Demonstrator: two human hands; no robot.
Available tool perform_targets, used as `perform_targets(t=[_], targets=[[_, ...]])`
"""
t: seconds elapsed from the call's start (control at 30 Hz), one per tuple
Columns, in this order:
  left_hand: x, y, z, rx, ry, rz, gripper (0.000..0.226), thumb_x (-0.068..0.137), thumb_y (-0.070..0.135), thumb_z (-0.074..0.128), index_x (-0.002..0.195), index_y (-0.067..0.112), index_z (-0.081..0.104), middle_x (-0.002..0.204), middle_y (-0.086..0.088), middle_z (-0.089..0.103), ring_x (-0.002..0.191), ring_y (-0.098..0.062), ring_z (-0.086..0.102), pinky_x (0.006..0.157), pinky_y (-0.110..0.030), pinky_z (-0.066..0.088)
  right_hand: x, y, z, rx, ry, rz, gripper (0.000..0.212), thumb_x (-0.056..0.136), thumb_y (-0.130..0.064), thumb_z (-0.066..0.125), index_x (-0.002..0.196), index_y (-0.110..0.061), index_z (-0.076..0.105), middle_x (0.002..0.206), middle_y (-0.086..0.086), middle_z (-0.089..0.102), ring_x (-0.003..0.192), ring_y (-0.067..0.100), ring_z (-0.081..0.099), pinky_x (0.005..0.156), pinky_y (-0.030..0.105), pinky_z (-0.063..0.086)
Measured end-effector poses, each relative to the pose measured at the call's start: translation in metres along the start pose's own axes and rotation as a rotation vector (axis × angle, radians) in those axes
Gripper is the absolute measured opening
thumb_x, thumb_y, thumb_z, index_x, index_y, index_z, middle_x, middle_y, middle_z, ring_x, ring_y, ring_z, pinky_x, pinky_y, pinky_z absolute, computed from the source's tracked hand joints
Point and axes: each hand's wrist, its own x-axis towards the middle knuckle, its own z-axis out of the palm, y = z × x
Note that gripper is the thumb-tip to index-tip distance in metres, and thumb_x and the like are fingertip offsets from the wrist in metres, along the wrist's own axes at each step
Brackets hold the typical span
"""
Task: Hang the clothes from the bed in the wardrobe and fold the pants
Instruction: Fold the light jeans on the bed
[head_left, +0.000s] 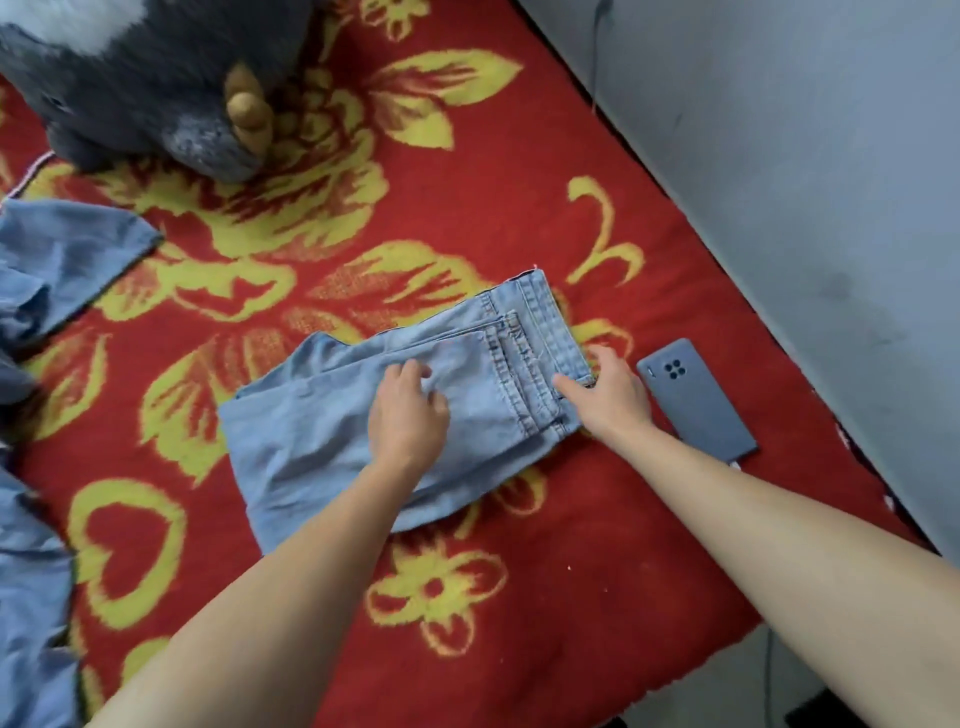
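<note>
The left grip (408, 410), fingers relaxed, presses folded light-blue denim pants (311, 441). The right grip (609, 396) rests spread at their waistband.

A grey plush toy (130, 78) with tan horns is running off the top edge. Blurred blue cloth garments (57, 270) are spilling past the left edge. The wrist of the right hand (615, 395) is covering a corner of the slate-blue rectangular phone (698, 402); its grip on the light-blue denim pants (311, 447) is reading unclear.
</note>
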Motion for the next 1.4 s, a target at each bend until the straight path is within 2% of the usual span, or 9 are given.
perform_targets(t=[0.13,0.23,0.4,0.63,0.83,0.93,1.13,1.27,1.4], targets=[[-0.015,-0.109,-0.01,0.504,0.027,0.067,0.038,0.082,0.021,0.061,0.118,0.012,0.058,0.13,-0.018,0.049,0.121,-0.038,0.043,0.09,-0.051,0.039,0.018,-0.04,0.032,-0.135,-0.04,0.075,0.12,0.067,-0.073,0.069,0.155,-0.018,0.009,0.159,0.013,0.02,0.146,0.032,0.019,0.111,0.05,0.026],[-0.027,-0.157,-0.001,0.684,-0.091,0.075,0.05,0.091,0.032,0.045,0.14,0.025,0.043,0.151,-0.019,0.033,0.137,-0.041,0.031,0.095,-0.064,0.032,0.019,-0.052,0.042,-0.292,0.049,0.079,0.121,0.067,-0.068,0.074,0.154,-0.016,0.009,0.148,0.017,0.037,0.135,0.035,0.037,0.103,0.047,0.035],[-0.023,-0.151,-0.009,0.539,-0.16,0.078,0.052,0.092,0.034,0.046,0.142,0.028,0.036,0.154,-0.013,0.022,0.139,-0.034,0.023,0.101,-0.053,0.034,-0.022,-0.088,0.032,-0.208,0.2,-0.186,0.071,0.083,-0.037,0.07,0.143,-0.02,0.036,0.118,0.008,0.066,0.105,0.033,0.062,0.074,0.035,0.04],[-0.056,-0.198,-0.101,0.073,0.159,-0.17,0.032,0.088,0.017,0.054,0.119,0.008,0.059,0.116,-0.015,0.055,0.109,-0.037,0.052,0.088,-0.047,0.044,-0.13,-0.184,0.102,-0.184,0.138,-0.629,0.069,0.087,-0.024,0.065,0.148,-0.02,0.032,0.121,0.008,0.064,0.096,0.035,0.065,0.074,0.039,0.05],[-0.087,-0.283,-0.131,0.017,0.188,-0.296,0.032,0.09,0.017,0.053,0.12,0.009,0.061,0.116,-0.014,0.056,0.106,-0.033,0.055,0.09,-0.041,0.042,-0.161,-0.215,0.22,-0.371,-0.159,-0.592,0.072,0.091,-0.022,0.057,0.152,-0.026,0.021,0.129,0.012,0.053,0.108,0.038,0.058,0.086,0.045,0.047],[-0.083,-0.3,-0.121,-0.1,0.168,-0.355,0.035,0.094,0.028,0.053,0.122,0.008,0.057,0.119,-0.015,0.059,0.109,-0.034,0.056,0.092,-0.039,0.041,-0.164,-0.2,0.245,-0.341,-0.401,-0.625,0.06,0.092,-0.036,0.06,0.146,-0.024,0.038,0.134,0.01,0.053,0.12,0.032,0.053,0.098,0.041,0.043],[-0.044,-0.253,-0.079,-0.466,0.018,-0.42,0.082,0.088,0.061,0.05,0.147,0.01,0.028,0.144,-0.019,0.042,0.133,-0.035,0.038,0.109,-0.042,0.031,-0.115,-0.153,0.199,-0.328,0.203,-0.714,0.043,0.093,-0.028,0.052,0.133,-0.014,0.056,0.131,0.009,0.056,0.119,0.031,0.051,0.093,0.049,0.046],[-0.03,-0.223,-0.046,-0.253,0.001,-0.499,0.09,0.087,0.069,0.041,0.154,0.021,0.004,0.155,-0.02,0.019,0.143,-0.036,0.016,0.111,-0.051,0.021,-0.079,-0.134,0.189,-0.431,0.064,-0.378,0.072,0.094,-0.057,0.045,0.154,-0.03,0.016,0.162,0.01,0.014,0.146,0.032,0.018,0.111,0.053,0.026],[-0.042,-0.209,-0.027,-0.233,0.187,-0.391,0.08,0.094,0.04,0.053,0.154,0.019,0.004,0.142,-0.015,0.043,0.131,-0.034,0.039,0.102,-0.047,0.034,-0.078,-0.123,0.21,-0.36,0.071,-0.371,0.077,0.093,-0.06,0.043,0.155,-0.031,0.009,0.157,0.012,0.024,0.141,0.034,0.029,0.107,0.051,0.032]])
